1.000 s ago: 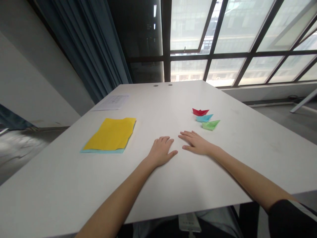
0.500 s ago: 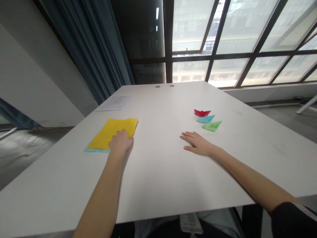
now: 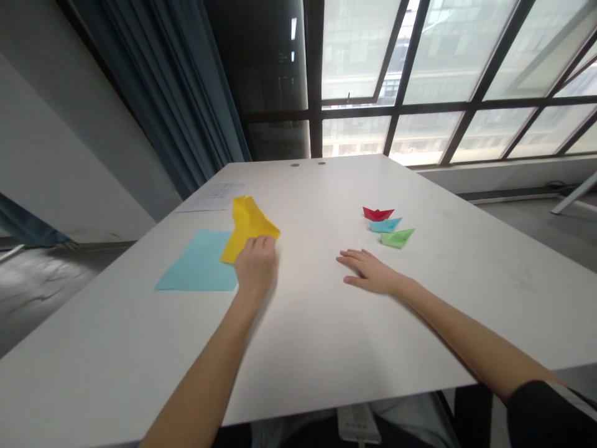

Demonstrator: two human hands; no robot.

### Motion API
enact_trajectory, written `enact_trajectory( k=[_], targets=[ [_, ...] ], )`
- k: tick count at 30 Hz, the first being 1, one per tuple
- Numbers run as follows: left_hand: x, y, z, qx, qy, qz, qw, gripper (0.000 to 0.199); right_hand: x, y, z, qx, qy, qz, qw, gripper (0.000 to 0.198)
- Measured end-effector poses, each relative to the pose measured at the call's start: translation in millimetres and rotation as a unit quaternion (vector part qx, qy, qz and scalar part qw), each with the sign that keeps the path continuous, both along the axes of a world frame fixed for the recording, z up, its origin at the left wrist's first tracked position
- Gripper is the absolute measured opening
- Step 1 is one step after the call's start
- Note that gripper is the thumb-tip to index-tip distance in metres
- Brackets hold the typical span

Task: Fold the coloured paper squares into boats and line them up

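Note:
My left hand [image 3: 256, 264] is closed on the near right part of a yellow sheet of paper [image 3: 246, 224], which is lifted and bends upward. Light blue paper [image 3: 196, 264] lies flat on the table to the left, partly under the yellow sheet. My right hand [image 3: 368, 270] rests palm down on the table, fingers spread, holding nothing. Just beyond it stand three small folded paper boats: a red boat [image 3: 377, 214], a blue boat [image 3: 385, 225] and a green boat [image 3: 397, 238], in a close row.
The white table [image 3: 308, 336] reaches toward the windows. A printed sheet [image 3: 212, 196] lies at its far left. Two round dark spots sit near the far edge. A blue curtain [image 3: 172, 93] hangs beyond the left side. A badge [image 3: 358, 424] hangs below the near edge.
My left hand has lifted the yellow sheet off the light blue paper and moved it to the right, uncovering the blue. My right hand and the boats have stayed in place.

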State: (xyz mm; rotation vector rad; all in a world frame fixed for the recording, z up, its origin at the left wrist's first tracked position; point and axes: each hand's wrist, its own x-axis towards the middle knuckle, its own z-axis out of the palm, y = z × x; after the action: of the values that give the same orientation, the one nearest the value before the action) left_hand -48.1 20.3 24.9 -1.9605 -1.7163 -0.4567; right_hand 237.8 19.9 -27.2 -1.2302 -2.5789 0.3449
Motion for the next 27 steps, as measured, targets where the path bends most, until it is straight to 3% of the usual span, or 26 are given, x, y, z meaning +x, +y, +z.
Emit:
enact_trajectory(
  k=[3,6,9,11,14,18,23,27],
  targets=[
    [30,-6,-13.9,-0.086,0.034,-0.147,0.985,0.018,1,4,-4,0.011,0.083,-0.038,0.996,0.044],
    [45,-11,-24.9,-0.165,0.037,-0.267,0.949,0.020,6,11,-5,0.045,0.205,-0.143,0.967,0.032],
    [47,-16,-26.0,-0.233,-0.015,-0.346,0.909,0.017,13,17,-1,0.092,0.293,-0.210,0.928,0.028],
    [45,-19,-22.7,-0.276,-0.062,-0.375,0.883,0.015,19,18,3,0.103,0.313,-0.226,0.917,0.029],
    [45,-22,-18.4,-0.321,-0.109,-0.390,0.856,0.023,25,19,7,0.095,0.289,-0.221,0.926,0.032],
    [44,-18,-21.9,-0.316,-0.154,-0.385,0.853,0.027,26,19,3,0.072,0.168,-0.099,0.978,0.028],
    [32,-2,-36.7,-0.259,-0.128,-0.333,0.897,0.039,26,18,-5,0.070,0.036,-0.027,0.997,0.033],
    [23,5,-44.1,-0.310,-0.066,-0.227,0.921,0.053,28,18,-5,0.066,0.014,-0.017,0.998,0.035]
  ],
)
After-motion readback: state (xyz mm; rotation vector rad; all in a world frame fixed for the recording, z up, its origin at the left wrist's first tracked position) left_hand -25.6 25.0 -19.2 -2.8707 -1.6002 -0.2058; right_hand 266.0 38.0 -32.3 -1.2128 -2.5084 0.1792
